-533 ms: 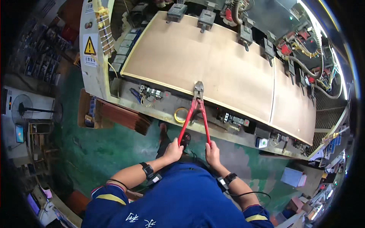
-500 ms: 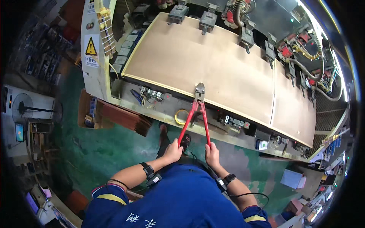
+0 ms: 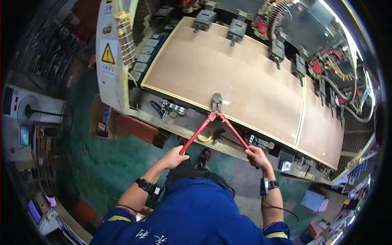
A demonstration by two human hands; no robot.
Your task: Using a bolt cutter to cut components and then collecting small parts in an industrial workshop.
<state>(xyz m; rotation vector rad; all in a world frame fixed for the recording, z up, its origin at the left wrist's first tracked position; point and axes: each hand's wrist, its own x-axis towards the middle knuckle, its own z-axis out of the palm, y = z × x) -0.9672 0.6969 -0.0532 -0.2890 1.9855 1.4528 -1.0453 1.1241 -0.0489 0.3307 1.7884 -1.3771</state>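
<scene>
Both my hands hold a red-handled bolt cutter (image 3: 233,130) by its two long handles, which are spread wide. My left hand (image 3: 174,158) is wrapped round the end of the left handle. On the right handle's end, my right hand (image 3: 259,157) is closed. The cutter's grey metal head (image 3: 217,99) lies over the front edge of a large brown board (image 3: 245,77) with a pale yellow border. A small pale spot shows on the board beside the jaws. Whether anything sits between the jaws is too small to tell.
Several dark clamps (image 3: 237,29) line the board's far side. A yellow tape roll (image 3: 204,134) and small valve fittings (image 3: 175,108) sit along the machine's front ledge (image 3: 155,117). At left, brown sheets (image 3: 139,127) are stacked near a cardboard box (image 3: 98,116). Hoses and wiring (image 3: 326,81) hang at right.
The bolt cutter's handles have swung apart, my left hand moving left and my right hand moving right. Its jaws have opened near the board's edge. The whole view has shifted slightly.
</scene>
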